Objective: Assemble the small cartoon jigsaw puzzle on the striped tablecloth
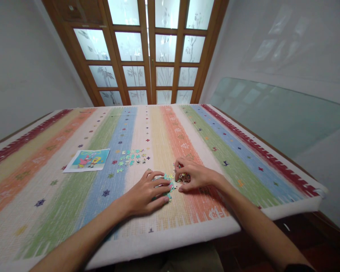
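A pile of small jigsaw puzzle pieces (171, 186) lies on the striped cloth between my two hands. My left hand (150, 192) rests palm down at its left side, fingers spread out and touching or covering part of the pile. On the other side, my right hand (195, 175) curves around the pile's right edge, with its thumb apart from the bent fingers. More pieces show in that gap, and I see none clearly gripped. Farther left, several loose puzzle pieces (132, 156) are spread in rough rows. Beside them is a printed cartoon picture (89, 160).
A striped, patterned cloth (102, 219) covers the large table, its front edge close to my body. Wooden doors with frosted panes (134, 53) stand beyond the far edge. At the right, a greenish glass panel (272, 109) leans by the wall.
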A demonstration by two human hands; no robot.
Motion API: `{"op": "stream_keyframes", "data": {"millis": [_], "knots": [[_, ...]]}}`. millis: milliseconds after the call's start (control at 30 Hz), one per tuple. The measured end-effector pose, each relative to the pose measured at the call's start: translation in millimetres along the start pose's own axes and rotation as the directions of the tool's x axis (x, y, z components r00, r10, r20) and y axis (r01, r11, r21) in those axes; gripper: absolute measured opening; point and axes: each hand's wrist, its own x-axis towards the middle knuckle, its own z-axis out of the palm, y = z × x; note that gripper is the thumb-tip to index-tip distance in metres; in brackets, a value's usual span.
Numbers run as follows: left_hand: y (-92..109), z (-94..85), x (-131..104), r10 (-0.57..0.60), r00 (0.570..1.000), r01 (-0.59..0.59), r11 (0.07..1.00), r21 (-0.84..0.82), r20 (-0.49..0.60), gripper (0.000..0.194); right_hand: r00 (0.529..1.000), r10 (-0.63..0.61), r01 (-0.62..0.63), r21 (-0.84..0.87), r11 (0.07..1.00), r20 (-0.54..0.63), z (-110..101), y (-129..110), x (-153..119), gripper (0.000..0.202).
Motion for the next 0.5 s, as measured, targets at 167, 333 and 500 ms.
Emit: {"op": "stream_keyframes", "data": {"millis": [167,333,500], "knots": [[2.1,-2.2,0.6,0.009,0.999,-0.009,1.000,0.001,-0.040,0.027,0.999,-0.024,0.024,0.004,1.000,-0.032,3.6,-9.3,4.3,0.017],[3.5,-3.0,1.5,0.002,0.999,-0.002,1.000,-0.008,-0.047,0.023,0.996,-0.067,0.067,0.002,0.998,-0.063,7.9,-11.4,6.8,0.007],[3.2,-3.6,1.7,-0.011,0.998,0.009,0.999,-0.039,-0.059,0.021,0.992,-0.083,0.085,0.011,0.996,-0.100,5.5,-6.4,4.7,0.005]]}}
